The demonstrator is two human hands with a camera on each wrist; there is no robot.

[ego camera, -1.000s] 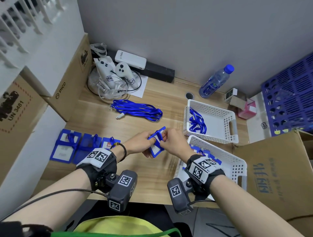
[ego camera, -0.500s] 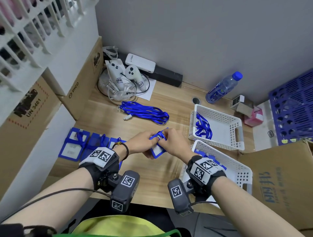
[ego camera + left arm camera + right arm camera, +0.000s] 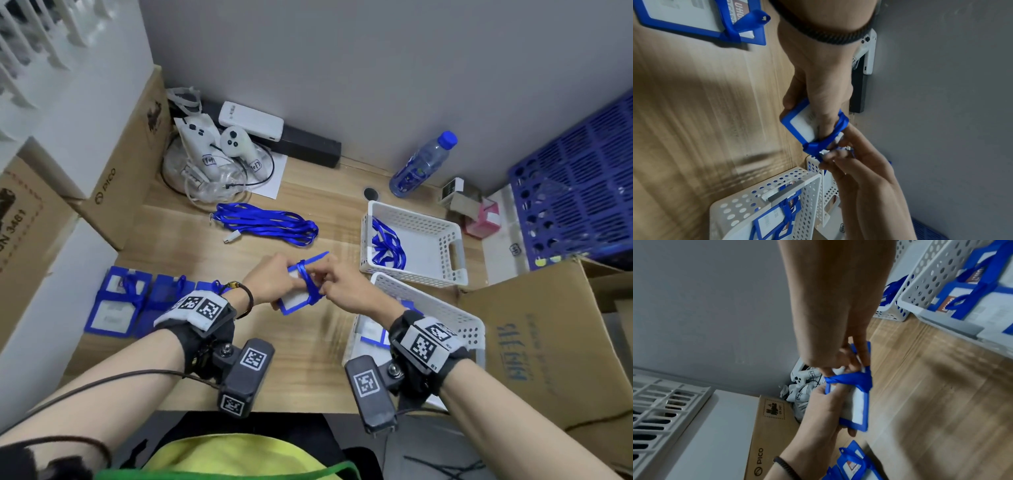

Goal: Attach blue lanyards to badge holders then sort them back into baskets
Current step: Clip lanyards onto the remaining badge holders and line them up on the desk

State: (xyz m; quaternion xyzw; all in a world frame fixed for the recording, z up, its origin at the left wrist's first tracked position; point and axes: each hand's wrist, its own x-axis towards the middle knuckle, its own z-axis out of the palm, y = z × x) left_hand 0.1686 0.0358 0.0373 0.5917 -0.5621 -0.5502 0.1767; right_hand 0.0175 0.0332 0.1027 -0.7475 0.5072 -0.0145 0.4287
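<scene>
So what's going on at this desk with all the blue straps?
A person is wrapping a blue fabric lanyard around a blue-framed plastic badge holder. The left hand grips the holder above the wooden desk while the right hand pinches the strap. Finished badges lie in the nearer white perforated basket; the farther white basket holds loose lanyards.
</scene>
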